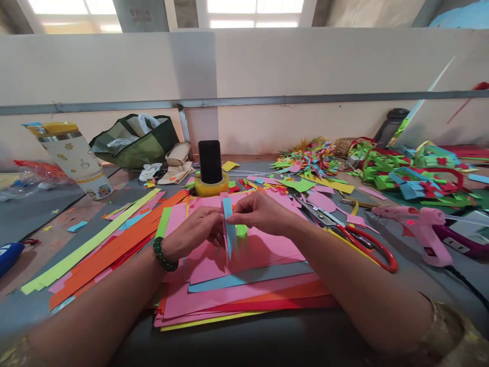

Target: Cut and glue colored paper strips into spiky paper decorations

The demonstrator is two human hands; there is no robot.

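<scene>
Above the middle of a stack of coloured paper sheets [267, 275], my two hands meet. My left hand [204, 227], with a dark green bead bracelet at the wrist, is closed on an upright pink paper strip [224, 204]. Against that strip's right side stands a light blue paper strip [231, 237], pinched between the thumb and fingers of my right hand [262, 211]. A bright green piece of paper [242, 232] shows blurred just behind the blue strip; I cannot tell whether it is attached. The left fingertips are partly hidden by the strips.
To the left lie long orange strips [118, 247] and yellow-green strips [93, 239]. Red-handled scissors [367, 244] and a pink glue gun [424, 229] lie on the right. A phone [210, 162] leans upright on a tape roll [212, 187]. A tumbler [78, 160] stands left; paper baskets [424, 178] sit back right.
</scene>
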